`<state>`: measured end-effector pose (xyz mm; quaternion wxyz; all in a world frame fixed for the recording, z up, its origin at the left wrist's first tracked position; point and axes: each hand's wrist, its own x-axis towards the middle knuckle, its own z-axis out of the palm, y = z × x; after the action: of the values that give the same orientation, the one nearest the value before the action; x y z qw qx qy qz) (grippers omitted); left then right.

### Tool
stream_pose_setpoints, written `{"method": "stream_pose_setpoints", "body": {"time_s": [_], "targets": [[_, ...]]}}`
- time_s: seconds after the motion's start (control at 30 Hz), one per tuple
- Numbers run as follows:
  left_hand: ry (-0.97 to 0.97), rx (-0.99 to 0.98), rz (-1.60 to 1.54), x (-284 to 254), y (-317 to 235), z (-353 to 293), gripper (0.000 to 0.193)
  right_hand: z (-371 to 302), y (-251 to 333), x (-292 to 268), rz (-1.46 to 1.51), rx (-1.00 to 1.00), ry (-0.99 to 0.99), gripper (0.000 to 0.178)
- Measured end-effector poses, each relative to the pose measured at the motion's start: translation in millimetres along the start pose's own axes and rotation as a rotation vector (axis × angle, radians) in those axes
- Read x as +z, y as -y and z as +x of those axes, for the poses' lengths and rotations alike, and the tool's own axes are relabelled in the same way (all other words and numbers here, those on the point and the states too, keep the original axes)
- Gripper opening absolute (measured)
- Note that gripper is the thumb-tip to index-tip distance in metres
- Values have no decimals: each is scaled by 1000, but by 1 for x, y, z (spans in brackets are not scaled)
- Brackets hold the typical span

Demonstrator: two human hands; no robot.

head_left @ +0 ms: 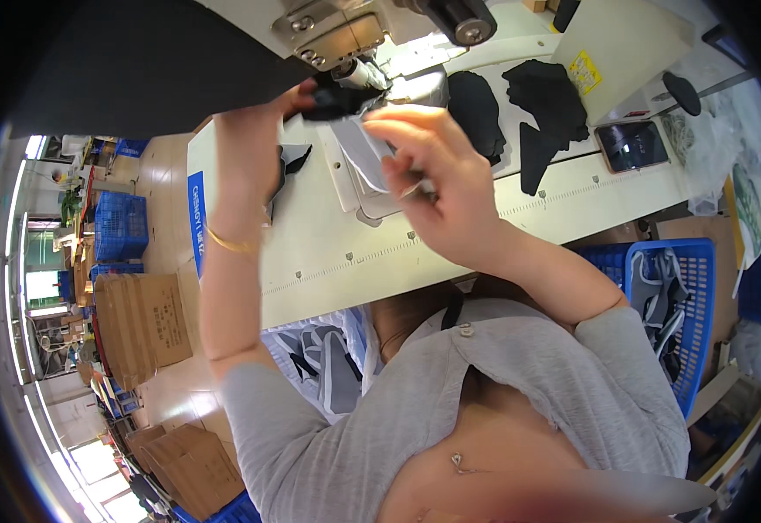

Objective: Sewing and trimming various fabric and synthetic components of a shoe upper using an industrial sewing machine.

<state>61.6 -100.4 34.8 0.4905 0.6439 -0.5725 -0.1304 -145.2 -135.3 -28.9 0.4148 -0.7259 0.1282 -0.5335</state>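
Note:
At the sewing machine (346,44), a black fabric piece (341,100) lies under the presser foot area. My left hand (263,126) is blurred, its fingertips closed on the left edge of that piece; a dark panel covers part of the hand. On the other side my right hand (441,170) hovers over the table, fingers loosely bent and apart, the foremost fingertips close to the black piece. A light grey piece (363,157) hangs below the needle area, between the hands. Nothing shows clearly in the right hand, though its palm is partly hidden.
Stacked black cut pieces (476,113) and more black pieces (550,105) lie right of the machine, beside a phone (631,146). A blue basket (699,305) holds grey pieces at right; grey pieces (332,366) also sit below the table. Cardboard boxes (141,322) stand left.

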Motion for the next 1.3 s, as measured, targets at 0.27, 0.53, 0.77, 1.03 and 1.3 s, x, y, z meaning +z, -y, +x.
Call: {"method": "stream_pose_setpoints", "body": {"time_s": [0.27, 0.53, 0.77, 1.03, 1.3], "targets": [[687, 58, 586, -12, 53, 87, 22, 10, -6, 15, -405, -311, 100, 51], [689, 181, 950, -24, -6, 52, 20, 12, -4, 1, -387, -310, 197, 38], [550, 276, 1492, -72, -51, -53, 15, 11, -9, 39, -69, -55, 461, 24], [802, -874, 374, -20, -27, -119, 26, -18, -31, 52, 121, 284, 739, 24], [282, -806, -152, 33, 11, -135, 27, -27, -46, 16, 34, 283, 323, 17]]}}
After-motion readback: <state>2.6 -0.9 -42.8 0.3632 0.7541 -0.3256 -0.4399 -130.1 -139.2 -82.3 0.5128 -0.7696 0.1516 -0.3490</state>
